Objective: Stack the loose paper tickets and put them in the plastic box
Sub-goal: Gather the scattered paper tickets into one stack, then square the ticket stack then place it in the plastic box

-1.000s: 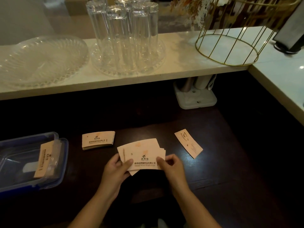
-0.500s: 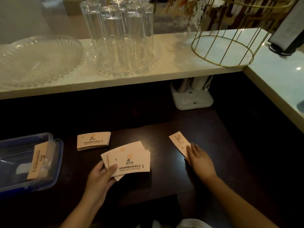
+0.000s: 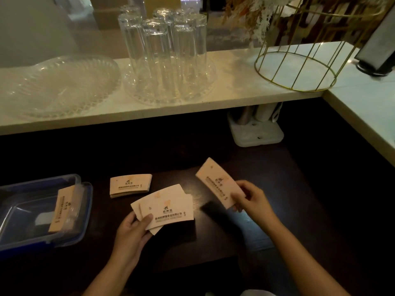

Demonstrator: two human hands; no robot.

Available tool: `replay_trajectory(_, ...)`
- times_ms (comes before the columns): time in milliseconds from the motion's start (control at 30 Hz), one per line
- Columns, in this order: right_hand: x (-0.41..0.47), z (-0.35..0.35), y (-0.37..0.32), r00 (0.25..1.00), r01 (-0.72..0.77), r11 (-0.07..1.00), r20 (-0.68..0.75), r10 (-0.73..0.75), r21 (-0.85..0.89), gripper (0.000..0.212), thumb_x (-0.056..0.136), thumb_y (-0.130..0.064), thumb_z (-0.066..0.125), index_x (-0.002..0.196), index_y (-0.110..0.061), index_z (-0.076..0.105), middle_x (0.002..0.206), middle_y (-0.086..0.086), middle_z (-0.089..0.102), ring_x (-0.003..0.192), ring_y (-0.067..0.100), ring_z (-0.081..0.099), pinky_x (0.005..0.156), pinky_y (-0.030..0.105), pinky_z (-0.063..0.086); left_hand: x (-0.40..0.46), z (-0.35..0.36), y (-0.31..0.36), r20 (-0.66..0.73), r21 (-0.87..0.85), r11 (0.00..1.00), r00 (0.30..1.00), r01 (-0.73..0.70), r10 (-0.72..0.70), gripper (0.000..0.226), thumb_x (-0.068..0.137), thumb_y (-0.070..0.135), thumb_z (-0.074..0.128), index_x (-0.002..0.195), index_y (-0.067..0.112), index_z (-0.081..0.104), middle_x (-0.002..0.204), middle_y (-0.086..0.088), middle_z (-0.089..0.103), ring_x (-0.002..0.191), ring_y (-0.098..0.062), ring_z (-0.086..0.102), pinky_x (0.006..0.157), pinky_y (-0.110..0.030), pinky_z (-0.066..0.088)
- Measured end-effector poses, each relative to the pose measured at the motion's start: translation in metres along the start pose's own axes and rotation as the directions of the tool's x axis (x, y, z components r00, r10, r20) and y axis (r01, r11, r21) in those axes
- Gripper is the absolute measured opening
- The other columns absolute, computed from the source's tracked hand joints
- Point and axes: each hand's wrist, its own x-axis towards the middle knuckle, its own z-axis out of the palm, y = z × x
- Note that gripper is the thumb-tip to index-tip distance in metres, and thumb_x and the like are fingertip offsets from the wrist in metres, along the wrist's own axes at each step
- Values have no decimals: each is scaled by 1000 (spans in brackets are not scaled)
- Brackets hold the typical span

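My left hand (image 3: 133,233) grips a fanned bunch of pale paper tickets (image 3: 168,207) just above the dark table. My right hand (image 3: 252,201) holds a single ticket (image 3: 218,182) lifted off the table, tilted, to the right of the bunch. A neat stack of tickets (image 3: 130,185) lies on the table behind my left hand. At the far left stands a clear plastic box (image 3: 85,212) with a blue rim, and one ticket (image 3: 62,208) leans inside it.
A pale counter shelf (image 3: 230,69) runs along the back with a glass plate (image 3: 57,86), several upturned glasses (image 3: 164,54) on a glass tray, and a gold wire basket (image 3: 299,67). A white holder (image 3: 256,131) sits under the shelf.
My right hand let go of the bunch, reached right to the lone ticket on the table, and has lifted it. My left hand kept the bunch.
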Motion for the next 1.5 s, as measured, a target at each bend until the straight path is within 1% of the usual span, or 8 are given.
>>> replay_trajectory(133, -8, 29, -21, 981, 65, 991, 189, -42, -114, 24, 83, -2, 62, 100, -19, 66, 83, -8, 65, 68, -1, 59, 55, 11, 47, -3, 5, 4, 16, 16, 999, 999, -28, 28, 23, 82, 5, 58, 101, 18, 59, 95, -11, 71, 89, -23, 68, 65, -31, 54)
replay_trajectory(433, -10, 84, -12, 990, 75, 914, 138, -22, -398, 60, 74, -19, 73, 128, -26, 50, 109, 0, 60, 80, 3, 55, 63, -3, 37, -11, 12, 3, 103, 140, 979, 985, -150, 136, 28, 81, 2, 60, 99, 24, 60, 84, -2, 76, 82, -16, 71, 59, -24, 57)
replay_trajectory(567, -7, 91, -5, 987, 43, 964, 162, 0, -263, 113, 69, -17, 78, 138, -52, -4, 146, 2, 13, 129, 14, 29, 107, 35, 37, -7, 12, 4, 109, 171, 973, 984, -155, 138, 30, 81, 0, 60, 98, 25, 59, 93, -2, 72, 84, -15, 69, 62, -25, 58)
replay_trajectory(700, -8, 96, -3, 955, 177, 961, 272, -116, -212, 98, 77, -7, 67, 138, -50, 2, 128, 3, 50, 114, 14, 51, 101, 34, 44, 1, 9, 3, 168, 219, 963, 978, -156, 120, 28, 82, 7, 60, 107, 21, 60, 97, -1, 72, 89, -14, 69, 69, -26, 57)
replay_trajectory(900, -9, 109, 7, 949, 296, 889, 214, -231, -349, 74, 85, -5, 57, 138, -43, 21, 113, -1, 45, 102, 12, 51, 88, 25, 49, 10, 28, 0, -44, 208, 964, 983, -167, 179, 31, 85, 49, 44, 78, 28, 66, 72, 10, 72, 70, 3, 64, 60, -16, 42)
replay_trajectory(1200, -25, 133, 47, 996, 93, 897, 52, -79, -433, 52, 91, -9, 49, 134, -35, 38, 134, 1, 35, 123, 21, 41, 96, 16, 33, 33, 39, -57, -263, 349, 916, 917, -199, 300, 13, 90, 17, 50, 84, 20, 61, 84, 6, 61, 89, -18, 59, 65, -7, 40)
replay_trajectory(1333, -30, 152, 37, 979, 65, 947, -164, -122, -313, 64, 88, 5, 53, 136, -30, 29, 130, 1, 45, 122, -5, 33, 94, -1, 25, 34, 45, -60, -264, 277, 928, 909, -248, 322, 20, 92, 16, 44, 92, 22, 63, 96, 11, 64, 91, -1, 59, 70, -4, 42)
replay_trajectory(1500, -26, 159, 38, 970, 83, 952, -194, -145, -295, 65, 83, 11, 59, 133, -24, 38, 138, 2, 40, 128, -1, 26, 99, -3, 20, 36, 35, -67, -253, 222, 938, 913, -267, 320, 23, 93, 19, 42, 98, 13, 64, 107, 12, 64, 100, 5, 57, 78, -5, 42)
